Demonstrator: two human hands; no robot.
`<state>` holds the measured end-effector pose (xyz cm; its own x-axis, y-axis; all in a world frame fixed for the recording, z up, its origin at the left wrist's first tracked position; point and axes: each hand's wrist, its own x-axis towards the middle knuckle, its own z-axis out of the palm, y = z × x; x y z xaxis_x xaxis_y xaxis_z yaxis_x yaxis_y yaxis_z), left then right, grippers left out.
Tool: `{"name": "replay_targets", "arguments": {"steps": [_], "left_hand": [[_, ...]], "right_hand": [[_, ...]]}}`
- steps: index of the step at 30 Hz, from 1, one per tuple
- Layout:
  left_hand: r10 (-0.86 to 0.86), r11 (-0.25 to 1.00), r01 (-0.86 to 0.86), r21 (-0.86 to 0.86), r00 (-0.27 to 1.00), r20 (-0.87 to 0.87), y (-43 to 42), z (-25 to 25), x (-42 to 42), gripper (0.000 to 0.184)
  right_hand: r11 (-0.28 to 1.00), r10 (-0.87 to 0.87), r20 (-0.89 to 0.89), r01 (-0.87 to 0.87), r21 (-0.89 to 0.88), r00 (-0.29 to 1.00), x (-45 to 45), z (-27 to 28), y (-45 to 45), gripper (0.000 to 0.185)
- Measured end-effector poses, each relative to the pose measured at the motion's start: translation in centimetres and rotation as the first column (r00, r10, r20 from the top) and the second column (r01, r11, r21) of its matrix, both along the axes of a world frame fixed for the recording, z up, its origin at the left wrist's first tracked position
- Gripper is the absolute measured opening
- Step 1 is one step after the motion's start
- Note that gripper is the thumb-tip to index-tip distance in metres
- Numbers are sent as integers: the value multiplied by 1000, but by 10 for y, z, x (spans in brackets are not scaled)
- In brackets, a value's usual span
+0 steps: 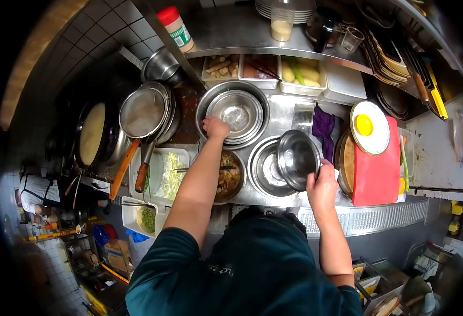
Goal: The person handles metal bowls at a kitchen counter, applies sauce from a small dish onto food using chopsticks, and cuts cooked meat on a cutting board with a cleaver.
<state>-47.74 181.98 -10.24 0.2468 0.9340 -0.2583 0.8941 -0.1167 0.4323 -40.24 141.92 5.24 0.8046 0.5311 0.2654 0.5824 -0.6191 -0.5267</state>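
Note:
My right hand (322, 181) grips the rim of a metal bowl (299, 159), tilted above other metal bowls (265, 171) nested on the steel counter. Fingers of my left hand (215, 128) are curled over the left rim of a stack of metal bowls (236, 113), which sits inside a larger metal basin (202, 100). Just below my left forearm, a pot of brown food (230, 181) is partly hidden, with chopsticks across it. Left of that forearm stands a white tub of shredded pale vegetable (172, 174).
Wooden-handled strainers (143, 110) and a wok (91, 134) are on the left. At right lie a red cutting board (378, 174), a white plate with a yellow round item (369, 129), and purple cloth (323, 126). A steel shelf (226, 31) overhangs several food tubs.

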Motion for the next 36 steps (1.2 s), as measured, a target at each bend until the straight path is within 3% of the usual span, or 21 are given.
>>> {"name": "replay_targets", "arguments": {"steps": [4,8,13,16,19,25,29,30,32,33,34,36], "left_hand": [[38,997,-50,-67,987,-159,12,18,12,82],[-116,986,128,107,988,-106,33,13,3,65],[-98,989,99,107,995,-23,29,55,5,62],[39,981,-23,-190,996,84,7,108,8,61],[47,915,24,-402,985,166,34,68,1,59],[156,934,-67,-350,960,232,30,32,-2,59],[154,938,-74,-340,964,215,27,38,-1,59],[156,932,-71,-355,963,218,33,33,-1,60],[164,921,-68,-383,960,225,34,28,-2,62],[171,931,-78,-357,956,238,30,32,-4,51],[227,894,-86,-440,934,277,27,37,-6,44],[339,803,-76,-590,874,348,21,48,-11,32]], "right_hand": [[999,-4,8,4,34,1000,-5,11,-6,21],[1000,16,104,-17,5,994,0,2,-14,24],[999,41,126,-42,5,991,3,1,-12,25],[998,68,154,-68,0,986,4,9,-7,24],[991,135,227,-131,-30,965,8,23,5,22],[949,311,449,-295,-108,837,10,37,30,16],[810,563,555,-543,-221,613,14,43,28,16],[821,484,598,-568,-57,639,25,42,33,17],[893,415,561,-439,-99,717,26,46,30,15],[856,495,543,-488,-171,679,21,49,28,14],[840,532,484,-506,-197,695,19,50,26,14],[909,382,437,-417,-17,814,25,37,29,14]]}}
